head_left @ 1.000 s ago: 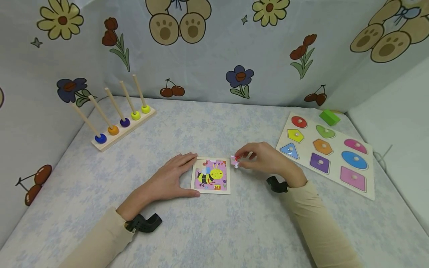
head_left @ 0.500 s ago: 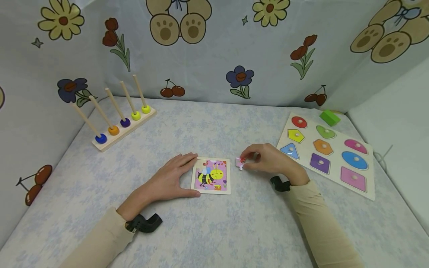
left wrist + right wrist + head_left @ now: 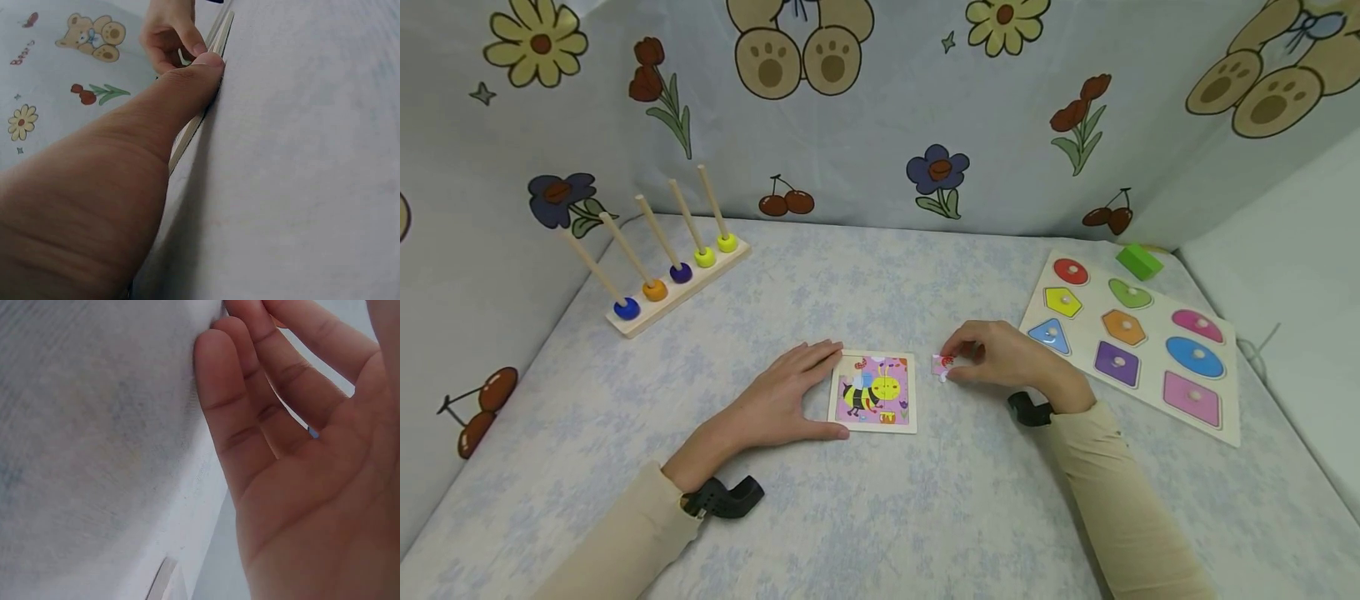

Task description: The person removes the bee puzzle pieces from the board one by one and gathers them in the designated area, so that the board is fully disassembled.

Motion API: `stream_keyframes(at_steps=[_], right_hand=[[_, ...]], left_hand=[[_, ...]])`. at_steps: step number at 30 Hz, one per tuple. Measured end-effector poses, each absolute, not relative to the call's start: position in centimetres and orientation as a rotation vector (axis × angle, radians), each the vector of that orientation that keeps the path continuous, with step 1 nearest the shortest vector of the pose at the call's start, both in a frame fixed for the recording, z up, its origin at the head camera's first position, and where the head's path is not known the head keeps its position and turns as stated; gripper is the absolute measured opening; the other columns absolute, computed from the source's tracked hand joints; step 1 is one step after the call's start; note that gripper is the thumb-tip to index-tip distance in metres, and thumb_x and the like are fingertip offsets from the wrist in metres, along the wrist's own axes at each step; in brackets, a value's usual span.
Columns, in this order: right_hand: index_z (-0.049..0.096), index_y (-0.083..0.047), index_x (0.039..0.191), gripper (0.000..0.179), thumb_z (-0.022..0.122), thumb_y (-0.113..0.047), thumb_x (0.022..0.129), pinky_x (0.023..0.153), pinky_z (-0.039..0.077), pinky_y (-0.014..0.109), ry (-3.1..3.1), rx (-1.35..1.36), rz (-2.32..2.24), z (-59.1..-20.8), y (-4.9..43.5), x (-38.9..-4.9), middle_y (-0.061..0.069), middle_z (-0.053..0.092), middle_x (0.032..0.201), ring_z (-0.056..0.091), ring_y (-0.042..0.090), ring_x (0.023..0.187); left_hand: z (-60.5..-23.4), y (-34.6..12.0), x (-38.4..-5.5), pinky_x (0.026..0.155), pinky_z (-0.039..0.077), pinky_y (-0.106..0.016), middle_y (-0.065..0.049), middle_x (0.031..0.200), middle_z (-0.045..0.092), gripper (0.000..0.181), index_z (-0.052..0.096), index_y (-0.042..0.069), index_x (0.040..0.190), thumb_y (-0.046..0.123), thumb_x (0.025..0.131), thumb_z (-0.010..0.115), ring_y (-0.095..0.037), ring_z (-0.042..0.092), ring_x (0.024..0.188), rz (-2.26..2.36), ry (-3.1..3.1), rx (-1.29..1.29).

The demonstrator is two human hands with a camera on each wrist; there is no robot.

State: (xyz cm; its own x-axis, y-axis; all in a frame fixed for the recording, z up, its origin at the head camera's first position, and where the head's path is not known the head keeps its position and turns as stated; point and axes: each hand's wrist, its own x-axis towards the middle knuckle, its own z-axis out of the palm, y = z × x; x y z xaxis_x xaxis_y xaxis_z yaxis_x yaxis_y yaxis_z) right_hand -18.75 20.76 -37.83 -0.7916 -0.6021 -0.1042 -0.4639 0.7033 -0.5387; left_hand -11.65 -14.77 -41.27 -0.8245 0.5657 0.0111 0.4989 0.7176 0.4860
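In the head view, a small jigsaw puzzle (image 3: 871, 392) with a yellow-and-black bee on pink sits in a pale wooden frame on the table. My left hand (image 3: 775, 398) holds its left side, fingertips at the top left corner and thumb along the bottom edge. The left wrist view shows the thumb (image 3: 203, 69) on the frame's edge (image 3: 189, 136). To the right of the frame, my right hand (image 3: 992, 354) pinches a pink puzzle piece (image 3: 938, 366) with a red patch, partly covered by fingertips. In the right wrist view, the fingers (image 3: 228, 412) hide the piece.
At the back left stands a wooden peg stand (image 3: 688, 286) with one coloured bead on each peg. A board of knobbed shapes (image 3: 1150, 367) lies at the right, a green block (image 3: 1139, 262) by its far edge. A printed cloth (image 3: 865, 150) hangs behind the table.
My right hand has drawn the puzzle piece slightly right, from close beside the frame to a little further off, and then stays there. My left hand and the frame have not moved.
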Motion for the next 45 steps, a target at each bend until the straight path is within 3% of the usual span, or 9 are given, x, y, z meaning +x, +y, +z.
stream_keyframes(at_steps=[12, 25, 34, 45], right_hand=[[0.077, -0.015, 0.113, 0.027, 0.084, -0.021, 0.088, 0.090, 0.058, 0.037, 2.635, -0.826, -0.749, -37.5, 20.3, -18.6, -0.005, 0.074, 0.110, 0.064, 0.016, 0.099], [0.076, -0.008, 0.118, 0.031, 0.083, -0.019, 0.089, 0.087, 0.059, 0.038, 2.658, -0.920, -0.809, -37.5, 18.2, -18.0, 0.001, 0.074, 0.108, 0.064, 0.018, 0.096], [0.076, -0.009, 0.114, 0.024, 0.080, -0.016, 0.092, 0.079, 0.059, 0.032, 2.715, -1.013, -0.852, -37.8, 15.8, -17.2, 0.000, 0.072, 0.103, 0.062, 0.015, 0.091], [0.074, -0.007, 0.119, 0.025, 0.076, -0.014, 0.094, 0.086, 0.057, 0.034, 2.675, -1.102, -0.860, -38.1, 13.9, -16.7, 0.003, 0.073, 0.111, 0.064, 0.017, 0.098]], left_hand=[[-41.3, -14.7, -11.6, 0.130, 0.017, -0.050, -0.008, 0.170, 0.028, 0.114, 0.032, 0.005, 0.161, 0.067, 0.079, 0.079, -0.027, 0.023, 0.158, 0.730, 2.779, 0.849], [-41.3, -14.7, -11.6, 0.130, 0.016, -0.050, -0.007, 0.170, 0.028, 0.113, 0.032, 0.005, 0.162, 0.066, 0.079, 0.080, -0.027, 0.022, 0.158, 0.745, 2.774, 0.854], [-41.3, -14.6, -11.6, 0.130, 0.016, -0.050, -0.007, 0.170, 0.028, 0.113, 0.033, 0.005, 0.161, 0.067, 0.079, 0.079, -0.027, 0.022, 0.158, 0.737, 2.778, 0.846], [-41.3, -14.7, -11.7, 0.130, 0.016, -0.050, -0.008, 0.169, 0.029, 0.113, 0.033, 0.004, 0.161, 0.068, 0.080, 0.079, -0.027, 0.024, 0.158, 0.726, 2.786, 0.865]])
